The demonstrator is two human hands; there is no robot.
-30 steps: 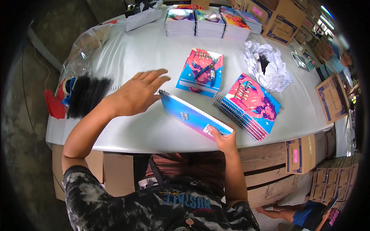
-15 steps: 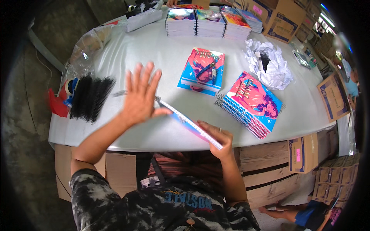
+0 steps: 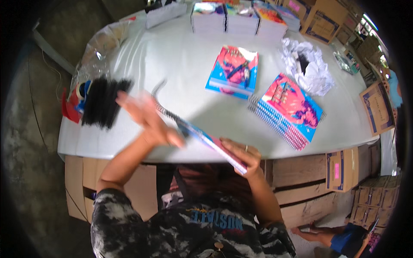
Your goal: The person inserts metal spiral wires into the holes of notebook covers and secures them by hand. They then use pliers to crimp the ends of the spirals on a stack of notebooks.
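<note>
My right hand (image 3: 244,155) grips a notebook (image 3: 211,144) by its lower right end, holding it edge-on and slanted above the table's near side. A black spiral coil (image 3: 158,99) runs along the notebook's upper left end, and its loose length curves up and away over the table. Blurred by motion, my left hand (image 3: 150,120) is beside the coil with fingers stretched out and nothing in them. To its left lies a bundle of black coils (image 3: 105,103). Stacked pink and blue spiral notebooks (image 3: 293,107) lie to the right.
Beyond the notebook is another pink and blue stack (image 3: 234,71) with a dark tool on top. Crumpled white paper (image 3: 316,77) lies at the right. Thick notebook stacks (image 3: 243,21) and cardboard boxes (image 3: 325,21) line the far side. Tape rolls and red material (image 3: 71,107) sit at the left edge.
My left hand has swung left and tilted, its fingers pointing further left. The coil's loose end now curves upward in plain sight. My right hand keeps its hold; the whole view has shifted slightly.
</note>
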